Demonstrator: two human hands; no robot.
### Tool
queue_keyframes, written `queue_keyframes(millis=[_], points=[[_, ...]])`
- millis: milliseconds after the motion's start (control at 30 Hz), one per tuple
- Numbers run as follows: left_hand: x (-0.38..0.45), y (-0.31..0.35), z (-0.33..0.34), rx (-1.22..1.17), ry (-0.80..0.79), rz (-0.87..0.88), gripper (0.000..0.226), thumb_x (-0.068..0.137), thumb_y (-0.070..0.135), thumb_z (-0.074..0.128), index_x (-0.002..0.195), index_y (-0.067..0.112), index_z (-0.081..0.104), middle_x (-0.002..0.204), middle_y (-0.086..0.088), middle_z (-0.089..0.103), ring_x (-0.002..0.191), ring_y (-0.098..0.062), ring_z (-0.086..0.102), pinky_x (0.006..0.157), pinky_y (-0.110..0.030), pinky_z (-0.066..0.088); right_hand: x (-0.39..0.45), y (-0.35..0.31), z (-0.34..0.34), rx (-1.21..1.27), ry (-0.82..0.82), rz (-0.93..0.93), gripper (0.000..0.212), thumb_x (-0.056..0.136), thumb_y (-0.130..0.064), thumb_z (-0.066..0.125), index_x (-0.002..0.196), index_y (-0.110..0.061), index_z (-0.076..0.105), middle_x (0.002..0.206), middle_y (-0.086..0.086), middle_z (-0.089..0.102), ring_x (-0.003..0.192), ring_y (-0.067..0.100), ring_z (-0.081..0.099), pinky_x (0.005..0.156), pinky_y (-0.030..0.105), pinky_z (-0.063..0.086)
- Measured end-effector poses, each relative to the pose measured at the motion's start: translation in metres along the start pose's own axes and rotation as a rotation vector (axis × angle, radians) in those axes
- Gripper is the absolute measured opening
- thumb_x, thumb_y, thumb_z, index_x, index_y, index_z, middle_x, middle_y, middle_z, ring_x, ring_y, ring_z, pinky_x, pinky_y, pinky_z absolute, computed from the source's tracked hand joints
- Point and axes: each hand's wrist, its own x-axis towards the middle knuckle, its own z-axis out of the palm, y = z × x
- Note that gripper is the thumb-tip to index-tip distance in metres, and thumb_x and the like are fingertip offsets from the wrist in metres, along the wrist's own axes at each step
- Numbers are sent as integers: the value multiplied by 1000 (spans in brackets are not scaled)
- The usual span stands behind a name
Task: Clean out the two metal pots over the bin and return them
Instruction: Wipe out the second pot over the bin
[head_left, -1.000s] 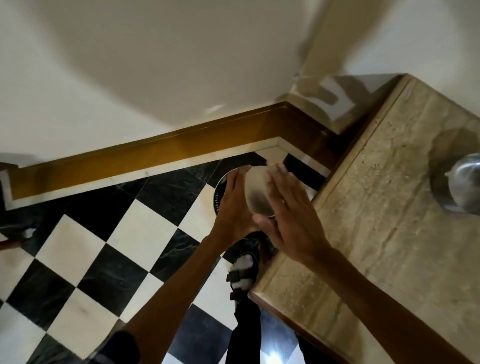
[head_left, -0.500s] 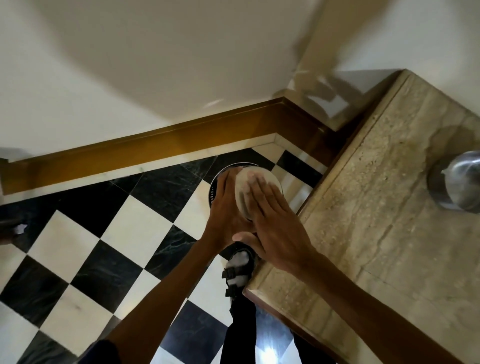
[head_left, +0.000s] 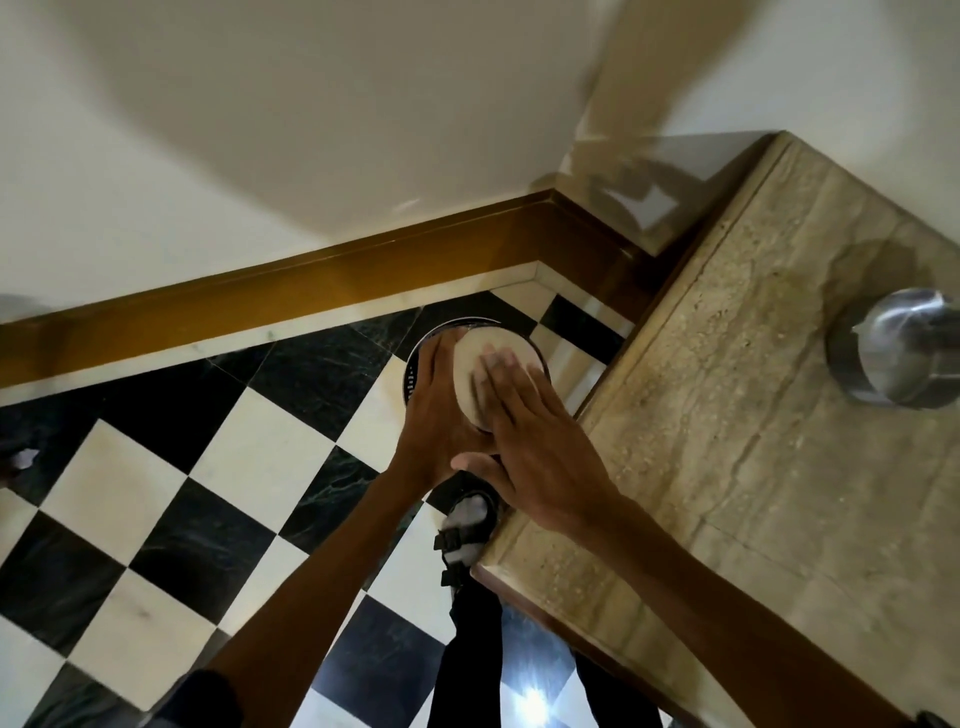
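A black-and-white checkered marble floor (head_left: 156, 519) meets plain cream walls (head_left: 260, 130) at a glossy brown skirting board (head_left: 311, 280). A beige veined stone tabletop (head_left: 753, 467) fills the right side.

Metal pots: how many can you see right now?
2. One metal pot is held upturned over the bin by the left hand, right hand on it; the other pot sits on the stone counter.

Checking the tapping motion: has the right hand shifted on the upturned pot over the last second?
Yes. The right hand slid from the counter-side rim onto the pot base.
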Motion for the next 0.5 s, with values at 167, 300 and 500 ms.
queue_keyframes(millis=[167, 300, 500], points=[[-1, -2, 1, 50, 16, -15, 110, 67, 92, 54, 146, 20, 28, 151, -21, 39, 139, -29, 41, 109, -40, 47, 4, -4, -6, 49, 106, 27, 93, 91, -70, 22, 155, -3, 11, 164, 19, 12, 154, 32, 7, 126, 47, 15], [-1, -2, 2, 68, 6, 21, 105, 59, 71, 73, 142, 34, 21, 153, -22, 32, 138, -34, 41, 109, -43, 45, 1, 5, 7, -4, -68, -38, 96, 92, -73, 26, 155, -4, 5, 165, 20, 7, 154, 33, 4, 122, 53, 20], [-15, -10, 9, 109, 33, -123, 119, 56, 68, 78, 148, 7, 35, 145, -12, 41, 129, -26, 46, 99, -40, 53, -15, 0, -13, 569, 191, 180, 76, 95, -62, 24, 156, -19, 10, 167, 5, 6, 154, 21, 9, 121, 38, 27]])
